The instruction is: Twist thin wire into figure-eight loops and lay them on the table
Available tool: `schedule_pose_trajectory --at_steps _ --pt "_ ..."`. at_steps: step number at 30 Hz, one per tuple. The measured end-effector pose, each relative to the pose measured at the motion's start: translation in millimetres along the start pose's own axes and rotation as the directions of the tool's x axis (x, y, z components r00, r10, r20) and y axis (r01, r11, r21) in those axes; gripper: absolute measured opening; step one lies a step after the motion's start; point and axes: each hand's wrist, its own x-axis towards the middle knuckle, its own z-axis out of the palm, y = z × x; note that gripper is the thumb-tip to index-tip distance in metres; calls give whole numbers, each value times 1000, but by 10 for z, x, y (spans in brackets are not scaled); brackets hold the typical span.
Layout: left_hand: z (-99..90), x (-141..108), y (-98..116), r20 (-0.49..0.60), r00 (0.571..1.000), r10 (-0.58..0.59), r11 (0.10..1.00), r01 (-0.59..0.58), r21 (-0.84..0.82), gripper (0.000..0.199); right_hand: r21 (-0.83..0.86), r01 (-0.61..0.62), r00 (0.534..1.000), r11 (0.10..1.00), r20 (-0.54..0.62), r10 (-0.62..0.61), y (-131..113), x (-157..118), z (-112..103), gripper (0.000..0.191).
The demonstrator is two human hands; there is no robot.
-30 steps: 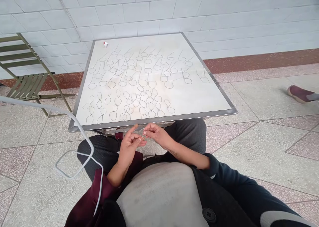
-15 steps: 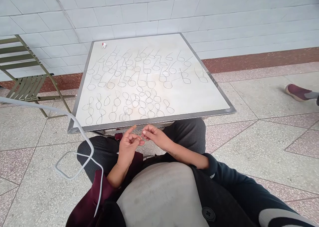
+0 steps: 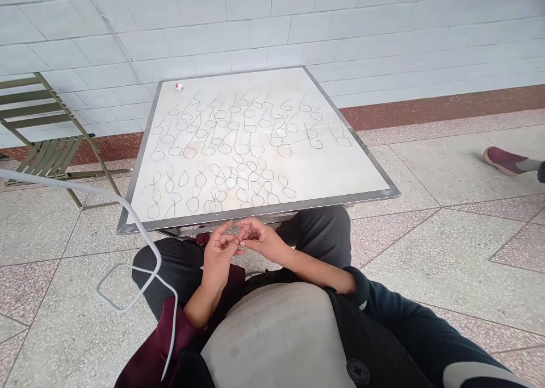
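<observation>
Both hands [image 3: 217, 257] [image 3: 267, 246], partly curled, pinch what seems a wire loop [image 3: 240, 231] — near the table [image 3: 332, 172].

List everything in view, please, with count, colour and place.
Table: one, white, before the person
Tailed wire loops: dozens, dark, table's far part
Figure-eight wires: many, dark, table's near part
Small object: one, white and red, table's far left corner
Folding chair: one, olive green, left
Cable: one, pale grey, left foreground
Tiled wall: one, whitish, behind the table
Floor: one, grey and pink, underneath
Another person's shoe: one, maroon, right
Held wire loop: one, colour unclear, off table's near edge
Shirt: one, pale grey, bottom centre
Jacket: one, mostly black, bottom
Trousers: one pair, dark, by table edge
Left grip: one, bare, holding the loop
Right grip: one, bare, holding the loop
</observation>
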Motion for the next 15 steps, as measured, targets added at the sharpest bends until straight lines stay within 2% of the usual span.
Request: schedule_pose_trajectory --at_steps 6,12,15 --pt "-5 0 -1 -12 1000 -19 1000 19 11 51 -101 36 999 994 -6 -37 -22 -6 19 35" --pt "6 -1 11 -12 1000 7 999 -6 36 50 -280 66 997 958 -21 -74 -71 -13 15 37" --pt "9 -4 21 6 1000 27 999 -27 43 50 -318 84 995 945 -23 -96 -89 -17 13 40"
